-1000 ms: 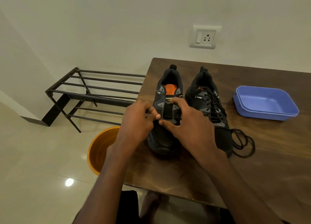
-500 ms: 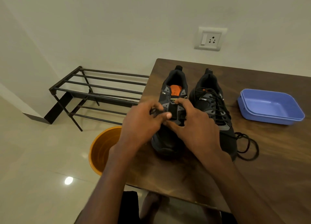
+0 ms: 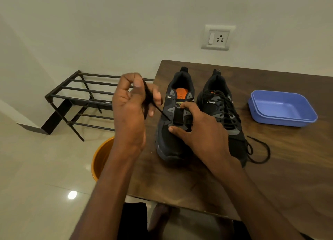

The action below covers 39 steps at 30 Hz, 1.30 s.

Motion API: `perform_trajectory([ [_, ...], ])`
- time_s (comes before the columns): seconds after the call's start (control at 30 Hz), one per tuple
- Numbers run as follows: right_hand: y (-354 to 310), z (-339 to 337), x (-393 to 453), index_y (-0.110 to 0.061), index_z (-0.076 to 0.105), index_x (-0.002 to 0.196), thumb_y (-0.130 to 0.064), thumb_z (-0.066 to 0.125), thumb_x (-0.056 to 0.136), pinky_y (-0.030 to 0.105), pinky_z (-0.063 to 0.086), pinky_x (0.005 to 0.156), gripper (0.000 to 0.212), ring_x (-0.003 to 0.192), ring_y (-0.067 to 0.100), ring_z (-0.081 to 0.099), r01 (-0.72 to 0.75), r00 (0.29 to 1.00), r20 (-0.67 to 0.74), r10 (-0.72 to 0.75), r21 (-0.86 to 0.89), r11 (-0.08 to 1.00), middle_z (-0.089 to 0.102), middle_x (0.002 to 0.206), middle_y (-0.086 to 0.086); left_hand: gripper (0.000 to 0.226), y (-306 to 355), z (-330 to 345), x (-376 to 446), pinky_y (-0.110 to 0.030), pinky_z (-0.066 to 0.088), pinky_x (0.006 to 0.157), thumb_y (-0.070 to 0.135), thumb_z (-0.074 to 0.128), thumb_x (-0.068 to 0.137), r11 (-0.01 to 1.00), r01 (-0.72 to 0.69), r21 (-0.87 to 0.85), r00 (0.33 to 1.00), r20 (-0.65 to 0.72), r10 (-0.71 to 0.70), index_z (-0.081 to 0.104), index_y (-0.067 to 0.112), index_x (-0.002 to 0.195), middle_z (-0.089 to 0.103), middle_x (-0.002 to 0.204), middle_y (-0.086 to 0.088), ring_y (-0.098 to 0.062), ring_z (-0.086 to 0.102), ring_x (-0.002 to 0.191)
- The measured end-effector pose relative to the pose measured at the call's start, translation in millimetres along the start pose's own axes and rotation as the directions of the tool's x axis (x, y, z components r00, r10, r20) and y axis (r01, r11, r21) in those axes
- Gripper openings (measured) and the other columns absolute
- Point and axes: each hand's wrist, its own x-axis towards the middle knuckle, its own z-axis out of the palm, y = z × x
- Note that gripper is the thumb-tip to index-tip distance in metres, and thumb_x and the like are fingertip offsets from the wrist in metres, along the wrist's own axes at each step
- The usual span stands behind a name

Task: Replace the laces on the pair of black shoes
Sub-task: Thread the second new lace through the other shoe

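Two black shoes stand side by side on the brown table (image 3: 281,169), toes toward me. The left shoe (image 3: 168,146) has an orange insole and open eyelets. My left hand (image 3: 132,103) is raised left of it and pinches a black lace (image 3: 158,110) that runs taut down to a lower eyelet. My right hand (image 3: 201,131) rests on this shoe's vamp, thumb and fingers curled round the tongue area, holding it steady. The right shoe (image 3: 221,103) is laced, and its loose lace ends (image 3: 261,149) lie looped on the table.
A blue plastic tray (image 3: 282,108) sits at the table's right. A black metal shoe rack (image 3: 81,97) stands on the floor to the left. An orange bucket (image 3: 101,158) is under the table's left edge. A wall socket (image 3: 218,38) is behind.
My left hand rose up and to the left from the shoe, drawing the black lace out through an eyelet. My right hand stayed on the shoe.
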Motion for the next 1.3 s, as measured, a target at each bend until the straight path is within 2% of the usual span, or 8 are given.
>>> perform_trajectory([
  [0.07, 0.0, -0.3, 0.5, -0.052, 0.031, 0.141, -0.073, 0.068, 0.082, 0.045, 0.058, 0.086, 0.073, 0.111, 0.02, 0.066, -0.002, 1.0, -0.005, 0.002, -0.001, 1.0, 0.066, 0.127, -0.008, 0.009, -12.4, -5.1, -3.5, -0.022, 0.043, 0.059, 0.023, 0.051, 0.108, 0.945, 0.017, 0.327, 1.0, 0.016, -0.024, 0.056, 0.017, 0.105, 0.06, 0.081, 0.001, -0.008, 0.055, 0.068],
  [0.17, -0.8, 0.5, -0.6, -0.051, 0.032, 0.139, -0.071, 0.069, 0.081, 0.046, 0.059, 0.085, 0.072, 0.11, 0.02, 0.067, 0.012, 1.0, -0.023, -0.012, 0.016, 1.0, 0.067, 0.126, -0.008, 0.013, -32.6, -11.6, -9.3, -0.019, 0.046, 0.069, 0.038, 0.068, 0.096, 0.666, -0.005, 0.746, 0.983, 0.127, -0.135, 0.063, 0.027, 0.101, 0.062, 0.088, 0.011, -0.001, 0.059, 0.081],
  [0.37, -0.3, 2.2, -0.8, -0.049, 0.033, 0.14, -0.071, 0.069, 0.081, 0.045, 0.059, 0.085, 0.072, 0.112, 0.019, 0.067, 0.027, 0.999, -0.044, -0.026, 0.004, 1.0, 0.067, 0.126, -0.008, 0.02, -42.5, -8.5, -9.9, -0.013, 0.042, 0.071, 0.025, 0.07, 0.096, 0.525, 0.022, 0.851, 0.941, 0.16, -0.299, 0.06, 0.034, 0.082, 0.065, 0.089, 0.011, 0.001, 0.06, 0.086],
  [0.63, -3.6, -4.1, -1.0, -0.051, 0.031, 0.143, -0.069, 0.071, 0.082, 0.047, 0.058, 0.089, 0.075, 0.116, 0.022, 0.065, -0.017, 1.0, 0.015, 0.017, 0.013, 1.0, 0.065, 0.133, -0.007, 0.018, -5.5, -5.6, -0.9, -0.031, 0.051, 0.067, 0.017, 0.056, 0.105, 0.895, -0.109, 0.433, 0.994, 0.041, 0.101, 0.067, 0.007, 0.097, 0.066, 0.085, -0.009, -0.02, 0.061, 0.078],
  [0.8, -6.5, -6.9, -2.7, -0.043, 0.032, 0.144, -0.066, 0.075, 0.08, 0.046, 0.059, 0.089, 0.081, 0.111, 0.022, 0.068, -0.023, 1.0, -0.003, 0.023, 0.059, 0.998, 0.069, 0.125, -0.005, 0.006, -12.0, -8.9, -11.0, -0.023, 0.051, 0.063, 0.034, 0.068, 0.097, 0.602, 0.027, 0.798, 0.965, 0.137, -0.224, 0.066, 0.029, 0.094, 0.067, 0.08, 0.009, -0.006, 0.064, 0.072],
  [0.97, -6.7, -13.0, -1.6, -0.026, 0.052, 0.125, -0.061, 0.074, 0.083, 0.047, 0.058, 0.084, 0.059, 0.098, 0.024, 0.068, -0.16, 0.986, 0.056, 0.158, 0.031, 0.987, 0.069, 0.105, 0.0, 0.043, -10.9, -5.3, -15.2, -0.031, 0.051, 0.064, 0.068, 0.059, 0.091, 0.282, -0.005, 0.959, 0.867, 0.145, -0.476, 0.068, 0.027, 0.08, 0.067, 0.067, 0.008, -0.007, 0.063, 0.063],
  [1.13, -3.7, -26.5, -4.1, -0.02, 0.07, 0.083, -0.049, 0.068, 0.094, 0.039, 0.059, 0.068, 0.031, 0.07, 0.016, 0.069, -0.273, 0.953, 0.19, 0.236, 0.201, 0.941, 0.071, 0.074, 0.001, 0.034, -10.4, -10.6, -11.8, -0.032, 0.05, 0.073, 0.039, 0.063, 0.1, 0.528, 0.13, 0.839, 0.881, 0.146, -0.449, 0.07, 0.021, 0.071, 0.066, 0.062, 0.004, -0.009, 0.063, 0.063],
  [1.3, -15.4, -61.1, -17.3, -0.015, 0.074, 0.093, -0.032, 0.057, 0.105, 0.022, 0.045, 0.045, 0.027, 0.051, 0.011, 0.059, -0.182, 0.969, 0.247, 0.031, 0.618, 0.765, 0.069, 0.066, 0.001, 0.026, 24.3, -2.2, -13.0, -0.026, 0.054, 0.077, 0.028, 0.057, 0.104, 0.859, 0.239, 0.453, 0.91, 0.203, -0.361, 0.071, 0.009, 0.094, 0.064, 0.069, -0.002, -0.016, 0.064, 0.069],
])
